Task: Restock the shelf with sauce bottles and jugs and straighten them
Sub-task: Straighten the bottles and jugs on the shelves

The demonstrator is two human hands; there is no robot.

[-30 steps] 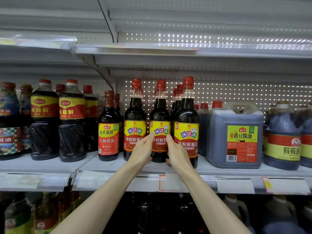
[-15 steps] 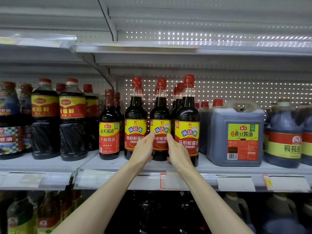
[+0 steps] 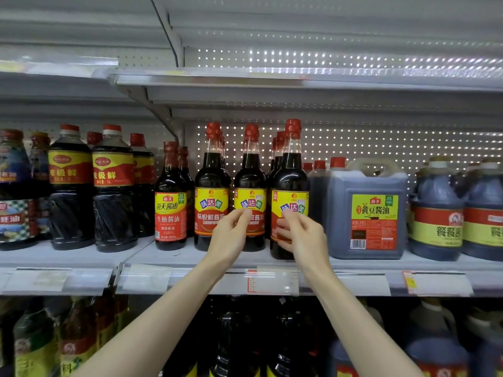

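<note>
Down at the bottom edge, two bare forearms stretch up past the dark lower bottles (image 3: 239, 336) and across the price strip (image 3: 272, 281) on the front of the shelf (image 3: 190, 257). Just above it the left hand (image 3: 231, 238) has its fingers curled, thumb and fingertips meeting at the yellow label of the middle bottle (image 3: 250, 172); whether they pinch it or only touch it I cannot tell. Beside it the right hand (image 3: 304, 238) curls its fingers over the lower label of the right bottle (image 3: 290, 172), and I cannot tell if it is gripping. Both bottles stand upright at the shelf front, with the left bottle (image 3: 211, 172) close by and more red caps lined up behind. A red-labelled bottle (image 3: 171, 213) stands further left and a square jug (image 3: 366, 213) stands just right of the group. Behind is the perforated panel (image 3: 381, 142), with the upper shelf (image 3: 299, 77) overhead
</note>
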